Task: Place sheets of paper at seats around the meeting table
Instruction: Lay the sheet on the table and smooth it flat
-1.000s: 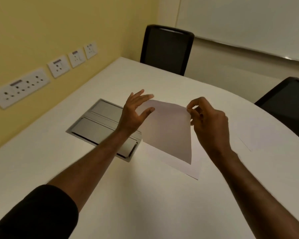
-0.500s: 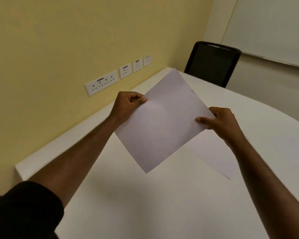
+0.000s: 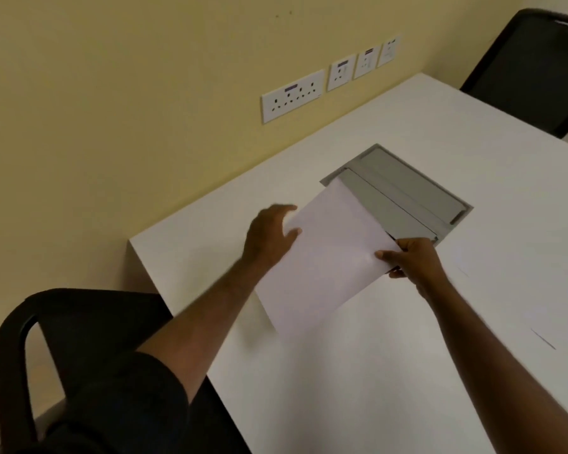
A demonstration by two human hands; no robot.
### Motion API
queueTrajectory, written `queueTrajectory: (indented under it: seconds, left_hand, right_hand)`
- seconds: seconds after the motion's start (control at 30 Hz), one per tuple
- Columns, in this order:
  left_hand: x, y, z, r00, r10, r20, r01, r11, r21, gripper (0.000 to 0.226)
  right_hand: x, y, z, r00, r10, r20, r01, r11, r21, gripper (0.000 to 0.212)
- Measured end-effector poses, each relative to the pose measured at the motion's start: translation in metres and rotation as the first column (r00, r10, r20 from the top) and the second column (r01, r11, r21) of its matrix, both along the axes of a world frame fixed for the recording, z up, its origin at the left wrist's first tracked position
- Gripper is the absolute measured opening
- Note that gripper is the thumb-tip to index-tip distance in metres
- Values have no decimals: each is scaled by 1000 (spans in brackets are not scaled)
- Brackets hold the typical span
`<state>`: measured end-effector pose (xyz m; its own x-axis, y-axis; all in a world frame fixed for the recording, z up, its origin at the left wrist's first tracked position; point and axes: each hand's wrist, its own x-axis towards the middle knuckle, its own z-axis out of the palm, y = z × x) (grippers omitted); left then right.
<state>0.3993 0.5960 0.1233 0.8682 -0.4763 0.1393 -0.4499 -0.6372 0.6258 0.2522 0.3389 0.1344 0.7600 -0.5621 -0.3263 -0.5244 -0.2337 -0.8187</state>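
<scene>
two hands hold one sheet of paper (image 3: 325, 257) above the white table (image 3: 358, 388). the left hand (image 3: 269, 237) is at the sheet's left edge, thumb lying on top and the fingers behind the paper, so how tightly it is closed cannot be told. the right hand (image 3: 413, 260) pinches the sheet's right edge, thumb on top and fingers curled under. the sheet sits tilted, one corner pointing away over the grey cable box (image 3: 407, 194) set flush into the tabletop, the opposite corner pointing back toward the person. whether its lower corner touches the table cannot be told.

two more sheets seem to lie flat on the table to the right, faint against the white: one (image 3: 479, 257) just beside the right hand, one (image 3: 564, 322) near the right border of the view. two black chairs show: one (image 3: 79, 322) at the near left end of the table, one (image 3: 532, 67) at the far right. four white socket plates (image 3: 292, 95) line the yellow wall (image 3: 112, 109).

the table's left end is close to the near chair, and its long edge runs along the wall. the bare stretch of tabletop in front of the person is wide and open.
</scene>
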Motion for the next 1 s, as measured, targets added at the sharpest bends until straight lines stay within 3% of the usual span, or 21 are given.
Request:
queueTrajectory:
  seconds: [0.17,0.37,0.53,0.8,1.0]
  left_hand:
    - [-41,28,-88,993,-81,-80,99,965,244,70]
    - [-67,60,-160,984,-100,-150,167,820,547,94]
    - [-70,78,-181,989,-59,-137,133,764,632,105]
    - [-64,82,-178,995,-19,-102,82,748,658,108]
    - [-68,79,-171,996,-22,-85,71,765,640,108]
  right_hand:
    - [1,18,-62,988,-4,-155,2,1000,-18,16]
    - [0,34,-103,967,-11,-255,9,1000,-5,18]
    - [11,49,-120,956,7,-295,-17,999,-29,17]
    - [31,62,-128,939,-5,-345,-39,992,-120,18]
    - [28,64,-120,932,-116,-342,26,966,-255,53]
